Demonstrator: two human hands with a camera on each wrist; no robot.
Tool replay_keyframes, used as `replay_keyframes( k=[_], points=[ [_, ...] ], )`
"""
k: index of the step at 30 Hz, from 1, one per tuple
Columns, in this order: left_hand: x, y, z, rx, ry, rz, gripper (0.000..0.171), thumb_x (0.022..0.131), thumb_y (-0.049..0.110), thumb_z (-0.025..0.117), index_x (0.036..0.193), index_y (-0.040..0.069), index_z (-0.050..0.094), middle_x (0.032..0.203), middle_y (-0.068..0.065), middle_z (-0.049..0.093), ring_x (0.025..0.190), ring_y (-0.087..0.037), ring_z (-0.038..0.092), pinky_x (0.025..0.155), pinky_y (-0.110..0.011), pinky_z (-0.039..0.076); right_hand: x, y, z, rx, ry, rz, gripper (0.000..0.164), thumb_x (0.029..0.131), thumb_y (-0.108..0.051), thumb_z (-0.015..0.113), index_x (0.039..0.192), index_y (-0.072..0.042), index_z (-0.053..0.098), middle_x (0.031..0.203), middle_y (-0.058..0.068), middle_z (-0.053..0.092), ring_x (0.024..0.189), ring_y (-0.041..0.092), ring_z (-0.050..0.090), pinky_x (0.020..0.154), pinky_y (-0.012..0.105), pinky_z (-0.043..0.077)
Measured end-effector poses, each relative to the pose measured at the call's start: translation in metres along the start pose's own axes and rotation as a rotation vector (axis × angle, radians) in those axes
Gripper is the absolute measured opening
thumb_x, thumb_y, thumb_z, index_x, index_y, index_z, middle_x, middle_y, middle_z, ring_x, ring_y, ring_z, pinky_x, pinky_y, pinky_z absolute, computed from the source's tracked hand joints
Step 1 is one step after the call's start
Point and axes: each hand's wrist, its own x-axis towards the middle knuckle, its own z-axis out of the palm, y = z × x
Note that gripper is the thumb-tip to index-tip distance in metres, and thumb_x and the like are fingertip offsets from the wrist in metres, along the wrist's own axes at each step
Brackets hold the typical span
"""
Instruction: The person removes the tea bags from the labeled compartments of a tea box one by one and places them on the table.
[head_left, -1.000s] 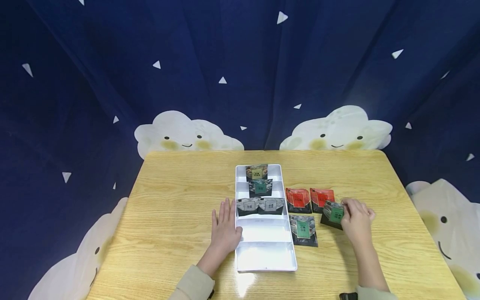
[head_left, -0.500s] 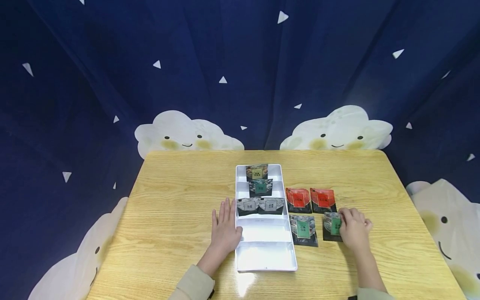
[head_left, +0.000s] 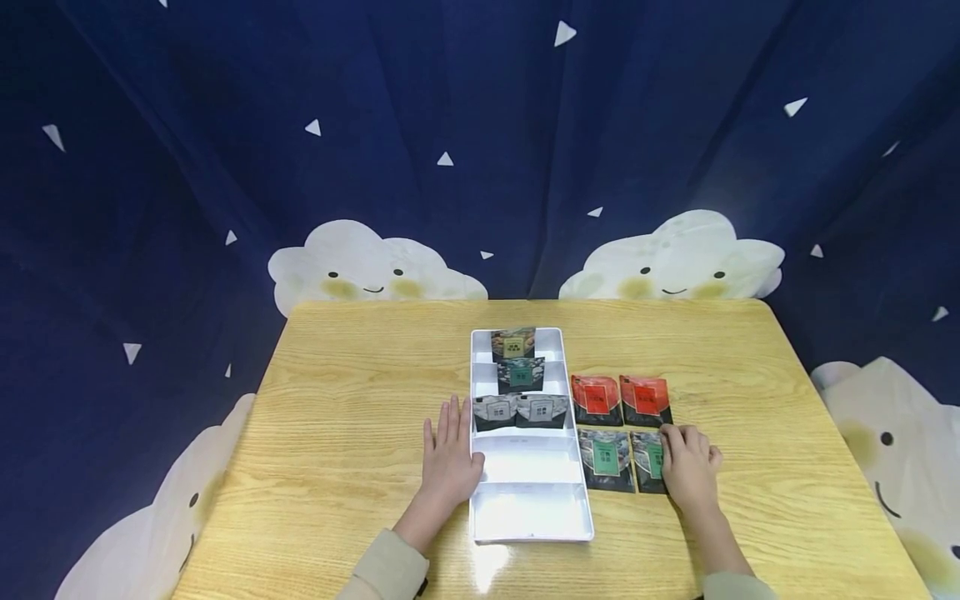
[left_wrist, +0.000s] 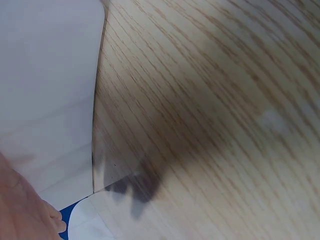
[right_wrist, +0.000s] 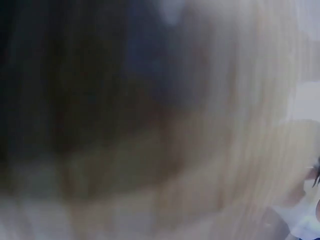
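My left hand point(head_left: 452, 470) rests with straight fingers along the left rim of a white compartment tray point(head_left: 531, 513). In the left wrist view a part of that hand point(left_wrist: 25, 210) shows beside the tray's white side point(left_wrist: 47, 85). My right hand point(head_left: 690, 468) holds the right edge of a dark packet with a green label point(head_left: 647, 460), its fingers covering that side. A matching green-label packet point(head_left: 606, 460) lies just to the left. Behind these two lie a red packet point(head_left: 596, 401) and another red packet point(head_left: 646, 400). The right wrist view is blurred.
Inside the tray, a yellow-label packet point(head_left: 513, 343) leans in the far compartment. A dark green packet point(head_left: 521, 375) leans in front of it. Two grey packets, one left point(head_left: 495, 412) and one right point(head_left: 542, 412), share the middle compartment. The wooden table point(head_left: 360, 392) extends around them.
My right hand has moved left and nearer with the green-label packet, which went from tilted to lying beside the matching one. My left hand and the tray have stayed put.
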Motion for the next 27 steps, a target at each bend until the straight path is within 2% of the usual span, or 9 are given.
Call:
replay_keyframes(
  k=[10,20,27],
  points=[
    [0.0006,0.0001,-0.0001,0.006,-0.002,0.003,0.076,0.083,0.025,0.045,0.147,0.007,0.008,0.153,-0.014,0.006,0.14,-0.03,0.004,0.109,-0.053,0.001,0.0004,0.001,0.005,0.001,0.041,0.022,0.009,0.092,-0.01,0.05,0.1,-0.007,0.053,0.099,0.017,0.046,0.095,0.039,0.038,0.081,0.058,0.019],
    [0.0009,-0.0003,0.0001,0.001,-0.008,-0.006,0.076,0.084,0.025,0.045,0.147,0.007,0.009,0.153,-0.015,0.006,0.14,-0.031,0.004,0.109,-0.052,-0.001,0.0016,-0.0006,0.0043,0.005,0.067,0.062,0.012,0.091,-0.011,0.052,0.1,-0.004,0.049,0.106,0.019,0.046,0.101,0.04,0.038,0.079,0.057,0.02],
    [-0.0023,0.0003,-0.0013,-0.04,0.038,0.019,0.076,0.083,0.023,0.045,0.147,0.006,0.009,0.152,-0.017,0.008,0.139,-0.033,0.005,0.109,-0.052,-0.003,0.0025,-0.0037,0.0003,0.037,0.082,0.094,0.014,0.089,-0.01,0.054,0.098,-0.001,0.048,0.105,0.02,0.046,0.098,0.04,0.038,0.078,0.056,0.02]
  ],
)
